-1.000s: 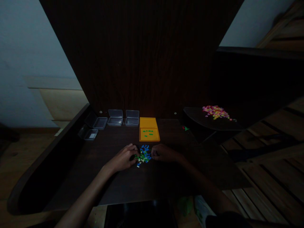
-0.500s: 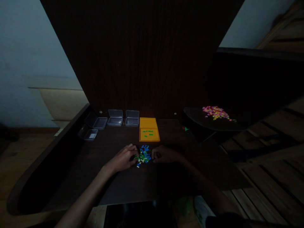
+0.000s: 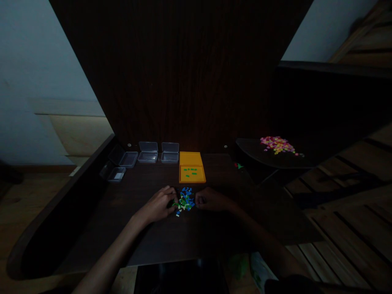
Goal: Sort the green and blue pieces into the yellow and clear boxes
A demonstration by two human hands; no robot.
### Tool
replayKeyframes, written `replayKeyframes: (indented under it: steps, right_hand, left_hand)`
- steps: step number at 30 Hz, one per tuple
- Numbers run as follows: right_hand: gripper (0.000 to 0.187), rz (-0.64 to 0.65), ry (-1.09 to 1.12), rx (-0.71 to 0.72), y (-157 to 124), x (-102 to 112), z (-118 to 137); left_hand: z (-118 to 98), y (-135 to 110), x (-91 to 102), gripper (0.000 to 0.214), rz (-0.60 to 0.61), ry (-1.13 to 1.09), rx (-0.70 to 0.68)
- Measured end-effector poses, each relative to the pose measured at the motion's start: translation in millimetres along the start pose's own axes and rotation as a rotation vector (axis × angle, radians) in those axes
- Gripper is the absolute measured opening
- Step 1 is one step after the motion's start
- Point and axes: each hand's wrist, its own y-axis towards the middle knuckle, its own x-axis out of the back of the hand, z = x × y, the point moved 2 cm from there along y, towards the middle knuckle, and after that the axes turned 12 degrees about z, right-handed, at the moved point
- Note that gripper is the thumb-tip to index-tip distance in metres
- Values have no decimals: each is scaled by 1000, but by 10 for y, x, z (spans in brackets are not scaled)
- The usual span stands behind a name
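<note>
A small heap of blue, green and white pieces (image 3: pixel 184 200) lies on the dark table (image 3: pixel 159 237). My left hand (image 3: pixel 158 204) rests at the heap's left edge, fingers curled and touching the pieces. My right hand (image 3: pixel 211 199) sits at the heap's right edge with its fingers curled inward; what they pinch, if anything, is too dark to see. Just behind the heap stands an open orange box (image 3: pixel 192 173) with a few green pieces lying in its tray.
Several clear plastic boxes (image 3: pixel 148 152) stand open at the table's back left. A pile of pink and yellow pieces (image 3: pixel 277 144) lies on a dark side surface at the right. A tall dark wooden panel rises behind the table.
Both hands stay at the heap with only slight finger movement. The view has shifted a little.
</note>
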Motion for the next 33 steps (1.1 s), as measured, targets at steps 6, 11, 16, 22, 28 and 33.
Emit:
replayKeyframes:
  steps: [6, 11, 16, 22, 28, 33]
  right_hand:
    - [8, -32, -60, -33, 8, -9, -9]
    - [8, -26, -68, -20, 10, -5, 8]
    - [7, -41, -33, 0, 9, 27, -3]
    - [9, -167, -44, -12, -5, 183, -115]
    - [12, -320, -56, -198, 96, 438, -356]
    - [17, -415, -114, -348, 229, 607, -486]
  left_hand:
    - [-29, -2, -1, 6, -12, 1, -8]
    - [-16, 2, -22, 7, -24, 3, -21]
    - [-29, -11, -6, 8, -19, 5, -35]
    - [-46, -5, 91, 11, -73, -2, -60]
    - [17, 182, 222, 13, -226, -56, 9]
    - [63, 484, 316, 13, -316, -104, 77]
